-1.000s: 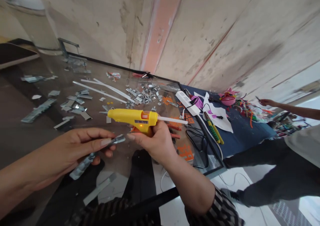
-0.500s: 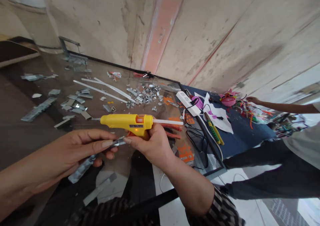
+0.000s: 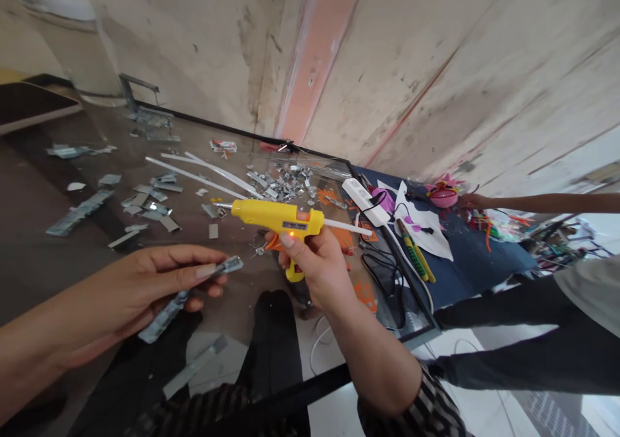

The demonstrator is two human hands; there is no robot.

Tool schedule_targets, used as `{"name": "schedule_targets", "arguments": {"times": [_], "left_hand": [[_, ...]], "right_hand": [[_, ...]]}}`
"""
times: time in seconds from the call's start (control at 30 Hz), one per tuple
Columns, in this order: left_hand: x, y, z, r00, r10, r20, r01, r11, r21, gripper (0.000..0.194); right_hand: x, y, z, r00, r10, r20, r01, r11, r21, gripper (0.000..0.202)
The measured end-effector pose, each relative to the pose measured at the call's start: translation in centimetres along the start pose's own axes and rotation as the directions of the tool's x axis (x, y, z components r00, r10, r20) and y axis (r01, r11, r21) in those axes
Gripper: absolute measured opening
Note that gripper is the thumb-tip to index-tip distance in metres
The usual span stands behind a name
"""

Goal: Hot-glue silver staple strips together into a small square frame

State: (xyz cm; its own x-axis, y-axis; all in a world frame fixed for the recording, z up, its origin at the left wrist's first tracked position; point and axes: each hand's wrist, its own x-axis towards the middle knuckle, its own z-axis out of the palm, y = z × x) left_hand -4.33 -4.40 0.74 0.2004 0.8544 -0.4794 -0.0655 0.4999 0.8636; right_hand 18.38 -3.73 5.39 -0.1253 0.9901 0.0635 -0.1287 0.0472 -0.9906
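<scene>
Between the thumb and fingers of my left hand (image 3: 159, 282) is a narrow silvery strip (image 3: 167, 314), its short far end poking out past my thumb. My right hand (image 3: 324, 263) grips a yellow glue gun (image 3: 271, 217) by its handle, an orange light glowing on its side. The metal nozzle points left, above and clear of the strip. A white glue stick (image 3: 346, 226) juts from the gun's rear. On the glass table (image 3: 232, 334) beyond my hands lie two long white glue sticks (image 3: 203, 175) and a heap of small silvery pieces (image 3: 285, 182).
Longer silvery strips (image 3: 80, 211) lie at the left. To the right are a white power strip (image 3: 363, 199), black cable and a green-yellow cutter (image 3: 414, 253) on a blue surface. Another person's hand (image 3: 475, 203) is beside a pink object (image 3: 443, 195). A wall borders the back edge.
My right hand has moved the glue gun right and slightly up, away from the strip. My left hand keeps hold of the strip. The other person's hand has shifted left.
</scene>
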Motion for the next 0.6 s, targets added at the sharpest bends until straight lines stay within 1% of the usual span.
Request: {"name": "schedule_targets", "arguments": {"times": [0.1, 0.2, 0.33, 0.4, 0.5, 0.6], "left_hand": [[0.3, -0.3, -0.6, 1.000, -0.012, 0.015, 0.011, 1.000, 0.025, 0.055], [0.5, -0.6, -1.1, 1.000, -0.002, 0.011, 0.001, 0.997, 0.081, 0.054], [0.8, -0.8, -1.2, 0.998, 0.037, 0.044, -0.045, 0.980, 0.195, 0.051], [0.8, -0.7, -1.1, 0.997, 0.038, 0.062, -0.052, 0.972, 0.229, 0.054], [0.7, -0.6, -0.9, 0.998, 0.022, 0.058, -0.034, 0.975, 0.222, 0.058], [0.7, -0.7, -0.9, 0.998, 0.026, 0.061, -0.038, 0.978, 0.207, 0.056]], "right_hand": [[0.4, -0.5, -0.8, 1.000, -0.001, -0.005, 0.001, 1.000, 0.015, 0.032], [0.8, -1.2, -1.8, 1.000, 0.021, 0.018, -0.021, 1.000, 0.009, 0.036], [1.1, -1.9, -3.0, 0.994, 0.090, 0.067, -0.087, 0.995, -0.058, 0.035], [1.1, -2.0, -3.3, 0.993, 0.089, 0.075, -0.086, 0.995, -0.044, 0.036], [1.3, -2.0, -3.6, 0.998, 0.038, 0.040, -0.038, 0.999, 0.006, 0.040], [1.7, -2.0, -4.2, 0.999, 0.027, -0.029, -0.029, 0.998, -0.050, 0.043]]}}
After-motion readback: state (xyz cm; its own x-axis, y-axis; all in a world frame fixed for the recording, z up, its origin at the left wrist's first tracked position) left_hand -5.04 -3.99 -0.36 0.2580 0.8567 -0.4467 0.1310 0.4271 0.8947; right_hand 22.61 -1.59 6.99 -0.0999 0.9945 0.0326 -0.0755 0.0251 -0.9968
